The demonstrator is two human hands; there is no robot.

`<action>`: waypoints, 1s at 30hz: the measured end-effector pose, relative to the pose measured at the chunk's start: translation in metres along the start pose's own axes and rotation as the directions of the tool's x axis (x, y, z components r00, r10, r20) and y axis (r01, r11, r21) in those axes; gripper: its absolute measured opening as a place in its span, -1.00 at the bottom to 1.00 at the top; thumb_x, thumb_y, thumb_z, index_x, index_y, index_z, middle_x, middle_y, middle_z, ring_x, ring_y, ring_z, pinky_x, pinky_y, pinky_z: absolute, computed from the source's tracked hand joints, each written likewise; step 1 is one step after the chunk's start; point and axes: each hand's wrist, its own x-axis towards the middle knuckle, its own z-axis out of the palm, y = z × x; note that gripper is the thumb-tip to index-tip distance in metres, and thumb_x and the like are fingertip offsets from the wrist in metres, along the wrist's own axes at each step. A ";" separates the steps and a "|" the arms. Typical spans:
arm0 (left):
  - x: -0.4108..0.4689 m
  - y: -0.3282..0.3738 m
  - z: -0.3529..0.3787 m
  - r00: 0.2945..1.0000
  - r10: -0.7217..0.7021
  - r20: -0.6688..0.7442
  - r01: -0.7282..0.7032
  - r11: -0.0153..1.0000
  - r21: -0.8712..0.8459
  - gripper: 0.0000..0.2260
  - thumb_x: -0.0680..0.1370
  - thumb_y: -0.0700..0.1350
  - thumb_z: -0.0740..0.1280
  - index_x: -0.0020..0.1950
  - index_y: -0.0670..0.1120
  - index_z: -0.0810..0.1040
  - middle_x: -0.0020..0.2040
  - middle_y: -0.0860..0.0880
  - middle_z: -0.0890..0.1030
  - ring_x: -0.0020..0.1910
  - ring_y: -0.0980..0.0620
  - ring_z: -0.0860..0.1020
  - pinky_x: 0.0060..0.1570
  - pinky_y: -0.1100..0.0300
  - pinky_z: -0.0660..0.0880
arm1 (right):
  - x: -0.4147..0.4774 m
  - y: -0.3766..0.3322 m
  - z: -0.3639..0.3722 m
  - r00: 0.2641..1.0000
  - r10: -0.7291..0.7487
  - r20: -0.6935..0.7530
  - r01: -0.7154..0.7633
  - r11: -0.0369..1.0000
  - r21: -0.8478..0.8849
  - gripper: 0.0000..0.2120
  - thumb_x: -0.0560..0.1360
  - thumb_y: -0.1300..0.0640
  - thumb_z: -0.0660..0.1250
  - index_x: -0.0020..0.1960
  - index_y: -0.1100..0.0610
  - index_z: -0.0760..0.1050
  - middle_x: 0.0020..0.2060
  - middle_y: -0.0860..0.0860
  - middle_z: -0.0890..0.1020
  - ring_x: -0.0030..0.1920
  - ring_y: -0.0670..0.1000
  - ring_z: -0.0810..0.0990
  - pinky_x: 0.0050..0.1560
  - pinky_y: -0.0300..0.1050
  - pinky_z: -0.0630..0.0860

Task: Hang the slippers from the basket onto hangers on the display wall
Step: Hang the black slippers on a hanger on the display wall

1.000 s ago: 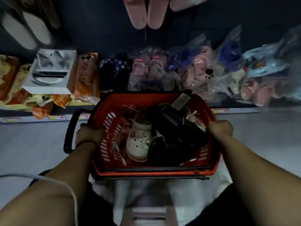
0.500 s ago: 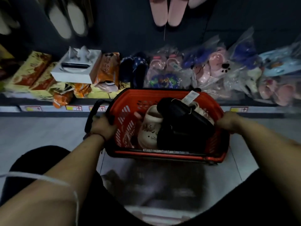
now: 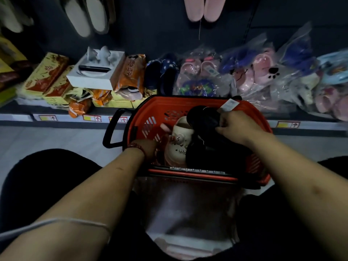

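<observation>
Reaching into the red plastic shopping basket [image 3: 165, 105] on the floor, the right hand [image 3: 238, 127] curls its fingers round the topmost black slipper [image 3: 202, 118], probably to lift it out for hanging. The left hand [image 3: 148, 147] dips in beside the cream cartoon clog [image 3: 178, 142], perhaps steadying it. Its fingers are hidden, so I cannot tell its grip.

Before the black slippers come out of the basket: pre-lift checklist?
1. Right hand grips black slippers: ok.
2. Left hand clear of that pair, down beside the cream clog in the red basket: ok.
3. Left hand holding anything: cannot tell, fingers hidden.
4. White tag free of the basket rim: cannot tell.
5. Free hanger in view on display wall: not ok, only hanging pink slippers and pale slippers show.
</observation>
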 end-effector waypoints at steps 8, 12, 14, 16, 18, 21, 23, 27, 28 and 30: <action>0.040 0.001 0.032 0.996 -0.085 -0.014 0.084 0.995 -0.045 -0.51 0.65 0.11 0.15 0.51 -0.10 0.32 0.50 -0.22 0.33 0.43 -0.21 0.36 0.44 -0.04 0.27 | 0.026 -0.005 0.008 0.999 -0.046 0.001 0.046 0.996 -0.077 -0.78 0.46 0.02 0.40 -0.21 0.04 0.37 -0.05 0.14 0.61 0.01 0.20 0.58 -0.12 -0.09 0.46; 0.028 0.005 0.015 0.993 -0.041 -0.106 0.039 0.999 -0.016 -0.64 0.62 0.02 0.25 0.35 -0.13 0.49 0.32 -0.22 0.53 0.27 -0.20 0.52 0.26 0.01 0.44 | 0.028 -0.004 0.009 0.999 -0.051 0.007 0.051 0.997 -0.062 -0.70 0.44 0.03 0.40 -0.29 0.02 0.29 -0.07 0.14 0.61 -0.01 0.20 0.58 -0.11 -0.08 0.49; 0.020 0.008 0.006 0.986 -0.043 -0.160 0.046 0.999 0.016 -0.72 0.60 -0.05 0.27 0.24 -0.16 0.56 0.23 -0.23 0.58 0.20 -0.20 0.55 0.18 0.02 0.49 | 0.028 -0.005 0.007 0.999 -0.048 0.014 0.048 0.997 -0.059 -0.69 0.44 0.03 0.41 -0.31 0.02 0.29 -0.06 0.15 0.62 0.00 0.20 0.58 -0.06 -0.04 0.54; 0.008 0.010 -0.003 0.978 -0.012 -0.209 0.014 1.000 0.011 -0.71 0.59 -0.08 0.27 0.24 -0.19 0.56 0.23 -0.26 0.56 0.22 -0.24 0.54 0.21 0.01 0.49 | 0.027 -0.008 0.007 0.999 -0.040 0.024 0.042 0.998 -0.055 -0.69 0.43 0.04 0.42 -0.31 0.02 0.29 -0.06 0.15 0.61 -0.01 0.20 0.58 -0.04 -0.01 0.56; -0.001 0.005 -0.014 0.965 -0.011 -0.260 -0.001 0.999 -0.046 -0.67 0.56 -0.06 0.28 0.26 -0.17 0.54 0.22 -0.28 0.56 0.20 -0.27 0.55 0.21 -0.04 0.51 | 0.026 -0.012 0.006 0.999 -0.025 0.022 0.025 0.999 -0.043 -0.72 0.43 0.04 0.41 -0.29 0.03 0.32 -0.10 0.13 0.60 -0.04 0.19 0.57 -0.05 -0.02 0.55; -0.022 -0.009 -0.033 0.925 -0.039 -0.377 -0.030 0.984 -0.175 -0.78 0.47 0.00 0.28 -0.05 -0.10 0.62 -0.01 -0.25 0.63 -0.01 -0.26 0.62 -0.02 0.04 0.56 | 0.023 -0.025 0.006 0.998 -0.057 -0.019 0.058 0.996 0.061 -0.79 0.38 0.12 0.41 -0.26 0.03 0.36 -0.23 0.01 0.56 -0.11 0.17 0.59 -0.10 -0.04 0.54; -0.036 -0.015 -0.043 0.883 -0.093 -0.459 -0.065 0.946 -0.318 -0.83 0.47 -0.04 0.32 -0.22 -0.10 0.63 -0.16 -0.19 0.66 -0.13 -0.19 0.61 -0.12 0.14 0.50 | 0.020 -0.041 0.010 0.992 -0.098 -0.082 0.113 0.973 0.203 -0.84 0.37 0.18 0.40 -0.21 0.02 0.42 -0.27 -0.03 0.56 -0.17 0.12 0.58 -0.14 -0.06 0.53; -0.052 -0.028 -0.048 0.797 -0.298 -0.526 -0.133 0.762 -0.633 -0.78 0.53 -0.09 0.30 -0.25 -0.12 0.65 -0.28 -0.08 0.66 -0.19 -0.08 0.61 -0.12 0.14 0.52 | 0.012 -0.081 0.023 0.989 -0.093 -0.114 0.135 0.882 0.451 -0.86 0.41 0.22 0.42 -0.12 0.03 0.50 -0.28 -0.06 0.60 -0.29 -0.03 0.56 -0.27 -0.18 0.47; -0.052 -0.032 -0.047 0.786 -0.335 -0.519 -0.163 0.698 -0.698 -0.78 0.54 -0.10 0.29 -0.20 -0.13 0.68 -0.26 -0.11 0.68 -0.17 -0.12 0.63 -0.11 0.08 0.58 | 0.010 -0.088 0.028 0.993 -0.075 -0.089 0.110 0.857 0.504 -0.87 0.43 0.23 0.42 -0.12 0.05 0.51 -0.27 -0.03 0.60 -0.33 -0.05 0.55 -0.33 -0.23 0.46; -0.056 -0.035 -0.047 0.787 -0.400 -0.470 -0.251 0.489 -0.836 -0.82 0.58 -0.20 0.30 -0.06 -0.15 0.71 -0.17 -0.16 0.70 -0.14 -0.16 0.67 -0.09 0.00 0.64 | 0.010 -0.099 0.038 0.999 -0.042 -0.035 0.055 0.793 0.607 -0.90 0.47 0.24 0.43 -0.13 0.10 0.52 -0.25 0.07 0.63 -0.41 0.00 0.60 -0.45 -0.29 0.45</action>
